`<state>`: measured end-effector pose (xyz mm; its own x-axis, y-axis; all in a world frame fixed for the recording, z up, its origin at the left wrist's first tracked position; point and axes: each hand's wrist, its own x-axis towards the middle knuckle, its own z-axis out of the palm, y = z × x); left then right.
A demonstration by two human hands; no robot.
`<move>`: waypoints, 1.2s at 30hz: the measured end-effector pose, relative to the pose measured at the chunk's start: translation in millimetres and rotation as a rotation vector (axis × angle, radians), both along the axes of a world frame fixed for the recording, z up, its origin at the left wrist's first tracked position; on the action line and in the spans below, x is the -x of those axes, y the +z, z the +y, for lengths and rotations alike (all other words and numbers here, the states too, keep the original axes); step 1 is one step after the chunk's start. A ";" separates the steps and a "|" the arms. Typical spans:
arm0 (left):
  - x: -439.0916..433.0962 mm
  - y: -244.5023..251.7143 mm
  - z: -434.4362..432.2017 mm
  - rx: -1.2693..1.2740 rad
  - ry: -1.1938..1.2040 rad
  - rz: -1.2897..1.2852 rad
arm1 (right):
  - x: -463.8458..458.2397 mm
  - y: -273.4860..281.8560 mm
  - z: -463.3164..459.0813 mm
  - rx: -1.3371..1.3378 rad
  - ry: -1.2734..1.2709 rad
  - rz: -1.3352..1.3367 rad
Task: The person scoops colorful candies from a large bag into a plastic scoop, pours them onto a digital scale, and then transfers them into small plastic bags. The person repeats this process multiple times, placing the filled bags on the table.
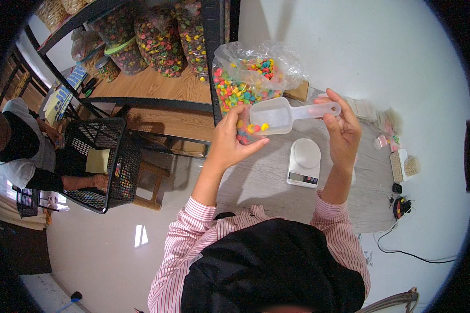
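Observation:
My right hand [344, 127] grips the handle of a translucent plastic scoop [272, 113]. A few yellow and red candy-like pieces [258, 127] lie near the scoop's lower edge. Around a small clear bag [243, 131] with colourful pieces inside, my left hand [229, 139] is closed, right beside the scoop. Beyond both hands stands a large open plastic bag [235, 88] full of multicoloured pieces. On the table below the scoop sits a white digital kitchen scale [305, 162] with a round platform.
A black-framed shelf [149, 88] at left bears filled bags and tubs. Further left, a person [35, 156] reaches into a black plastic basket [117, 164] by a wooden stool [150, 187]. Small packets, a container [397, 166] and cables [403, 254] line the table's right side.

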<state>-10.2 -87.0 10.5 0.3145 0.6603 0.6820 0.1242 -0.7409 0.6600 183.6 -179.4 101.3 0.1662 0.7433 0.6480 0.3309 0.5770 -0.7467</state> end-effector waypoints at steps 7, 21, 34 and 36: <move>0.5 -0.7 1.2 -0.003 -0.009 -0.036 | -4.0 -8.7 6.0 -0.001 -0.014 0.084; 9.1 -22.8 -9.6 0.284 -0.076 -0.113 | -24.1 -50.8 56.8 -0.186 -0.305 0.569; 14.1 -29.0 -18.9 0.364 -0.173 -0.110 | 9.4 -83.2 108.0 -0.030 -0.575 -0.164; 13.0 -30.3 -20.0 0.434 -0.242 -0.127 | 14.2 -78.7 84.6 -0.146 -0.552 -0.269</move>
